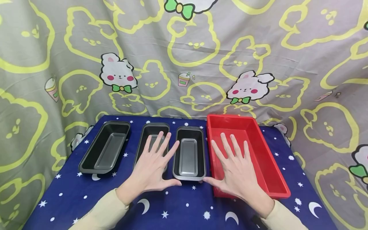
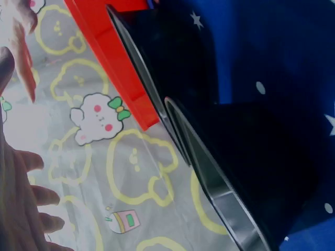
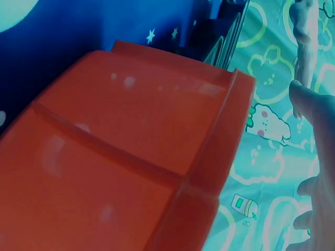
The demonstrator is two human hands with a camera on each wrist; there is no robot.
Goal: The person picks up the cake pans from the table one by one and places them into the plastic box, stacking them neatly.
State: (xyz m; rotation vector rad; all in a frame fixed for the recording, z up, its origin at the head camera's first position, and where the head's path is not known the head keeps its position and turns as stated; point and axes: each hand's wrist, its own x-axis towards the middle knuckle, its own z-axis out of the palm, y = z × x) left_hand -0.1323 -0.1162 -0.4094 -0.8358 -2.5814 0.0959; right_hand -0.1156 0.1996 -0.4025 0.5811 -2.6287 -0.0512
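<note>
Both hands are held with fingers spread, backs toward the head camera, and neither grips anything. My left hand point(image 1: 153, 166) hovers in front of the middle dark loaf pan point(image 1: 144, 135) and hides part of it. My right hand point(image 1: 237, 169) is above the near left part of a red rectangular tray point(image 1: 268, 163). Between the two hands a second dark loaf pan point(image 1: 188, 153) shows whole, with nothing in it. In the left wrist view, the left hand point(image 2: 23, 193) stands apart from the pans; in the right wrist view, the right hand point(image 3: 319, 157) is apart from the red tray point(image 3: 120, 141).
Further left lies a third dark loaf pan point(image 1: 107, 150), slightly angled. All stand on a blue tablecloth point(image 1: 95, 198) printed with stars and moons. Behind the table hangs a grey curtain point(image 1: 161, 41) with yellow outlines and rabbit faces.
</note>
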